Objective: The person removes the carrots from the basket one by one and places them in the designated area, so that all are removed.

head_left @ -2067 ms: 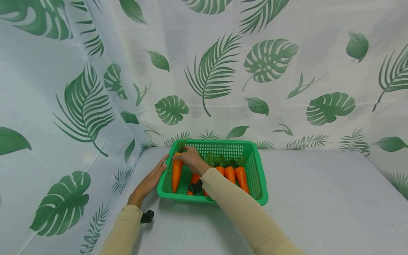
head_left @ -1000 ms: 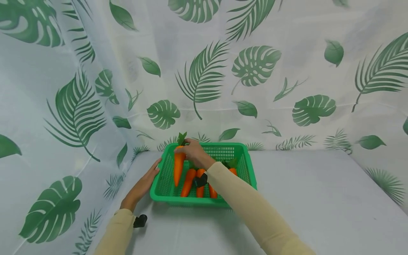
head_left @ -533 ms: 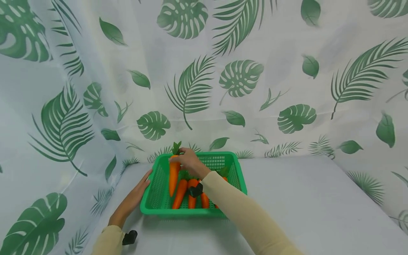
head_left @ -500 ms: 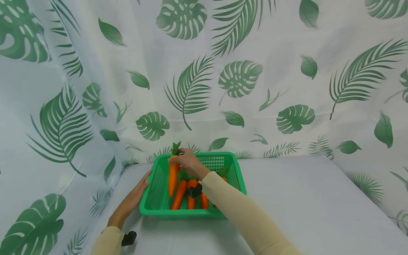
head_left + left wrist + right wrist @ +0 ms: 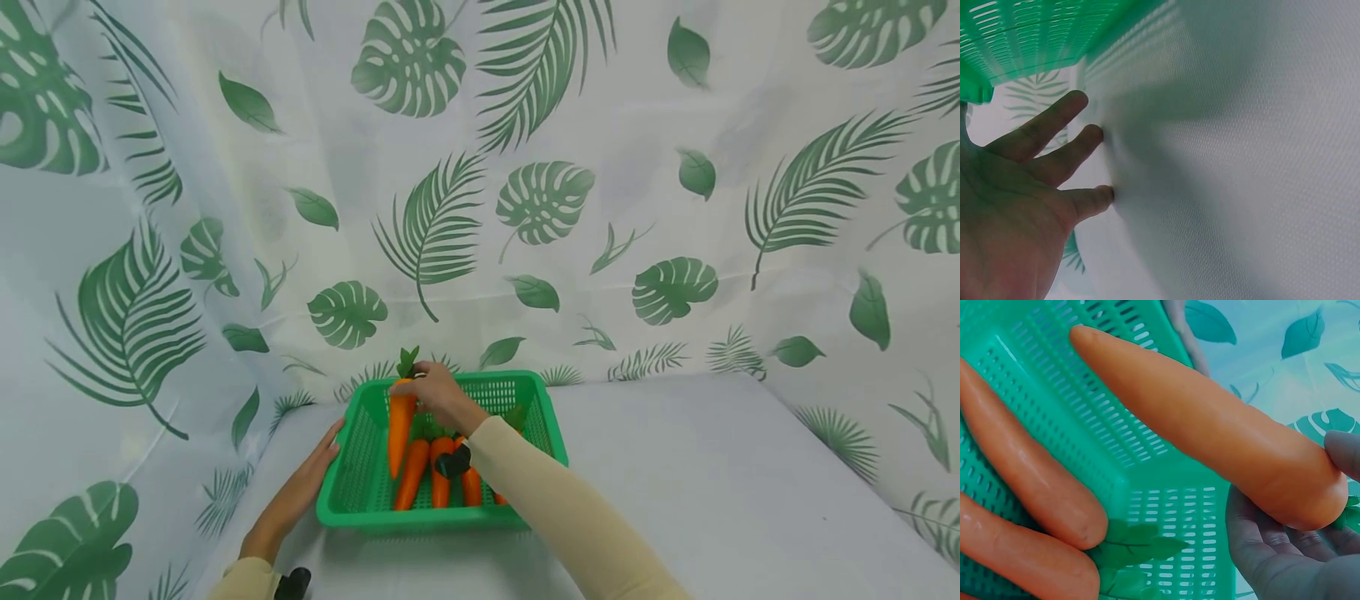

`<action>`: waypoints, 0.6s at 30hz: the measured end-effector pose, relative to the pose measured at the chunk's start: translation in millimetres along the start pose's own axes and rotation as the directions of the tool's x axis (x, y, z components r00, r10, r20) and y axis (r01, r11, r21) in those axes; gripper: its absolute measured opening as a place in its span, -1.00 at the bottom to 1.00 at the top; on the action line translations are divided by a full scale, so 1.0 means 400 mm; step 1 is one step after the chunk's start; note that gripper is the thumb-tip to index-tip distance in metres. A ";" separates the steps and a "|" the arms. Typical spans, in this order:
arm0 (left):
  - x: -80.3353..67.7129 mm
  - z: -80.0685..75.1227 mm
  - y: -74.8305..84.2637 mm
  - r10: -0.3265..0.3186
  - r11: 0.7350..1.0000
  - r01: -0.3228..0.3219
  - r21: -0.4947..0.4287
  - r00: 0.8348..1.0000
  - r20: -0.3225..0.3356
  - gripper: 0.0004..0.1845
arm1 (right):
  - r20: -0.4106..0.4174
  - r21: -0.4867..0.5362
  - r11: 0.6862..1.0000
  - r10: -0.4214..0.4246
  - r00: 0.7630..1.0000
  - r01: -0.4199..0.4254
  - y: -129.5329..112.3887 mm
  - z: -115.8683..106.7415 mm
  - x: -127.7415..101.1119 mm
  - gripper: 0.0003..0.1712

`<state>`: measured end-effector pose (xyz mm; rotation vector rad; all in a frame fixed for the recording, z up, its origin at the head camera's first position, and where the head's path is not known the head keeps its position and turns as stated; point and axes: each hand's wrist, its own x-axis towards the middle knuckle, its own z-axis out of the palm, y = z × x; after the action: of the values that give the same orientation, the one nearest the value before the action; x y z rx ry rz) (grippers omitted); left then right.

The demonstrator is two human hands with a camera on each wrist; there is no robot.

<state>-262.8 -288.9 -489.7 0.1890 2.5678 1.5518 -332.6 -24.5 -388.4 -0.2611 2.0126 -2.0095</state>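
A green plastic basket [image 5: 352, 492] stands on the white table near the left corner. My right hand [image 5: 433, 392] holds an orange toy carrot [image 5: 400, 423] by its leafy top, upright, tip down over the basket's left part. In the right wrist view the carrot [image 5: 1210, 431] hangs above the basket floor [image 5: 1091, 425], pinched at its thick end by the hand [image 5: 1310, 550]. Several more carrots [image 5: 438, 471] lie in the basket. My left hand [image 5: 300, 492] rests flat against the basket's left wall, fingers straight; the left wrist view shows those fingers [image 5: 1054, 150] beside the basket's edge [image 5: 1016, 44].
A white cloth with green leaf print [image 5: 525, 192] hangs as a backdrop behind and to the left, close to the basket. The table surface [image 5: 712, 483] stretches to the right of the basket.
My right hand has lifted the carrot from lying in the basket to hanging upright above it. The left hand stays against the basket's side. My view has tilted upward.
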 end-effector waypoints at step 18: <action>0.006 0.003 -0.002 -0.038 0.999 0.038 -0.010 0.999 0.000 -0.23 | -0.050 0.020 0.998 -0.059 0.997 0.060 0.004 -0.076 -0.008 -0.21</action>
<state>-264.8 -287.7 -491.2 0.1383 2.5476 1.5516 -339.4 5.3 -390.0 -0.2729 2.0346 -2.0915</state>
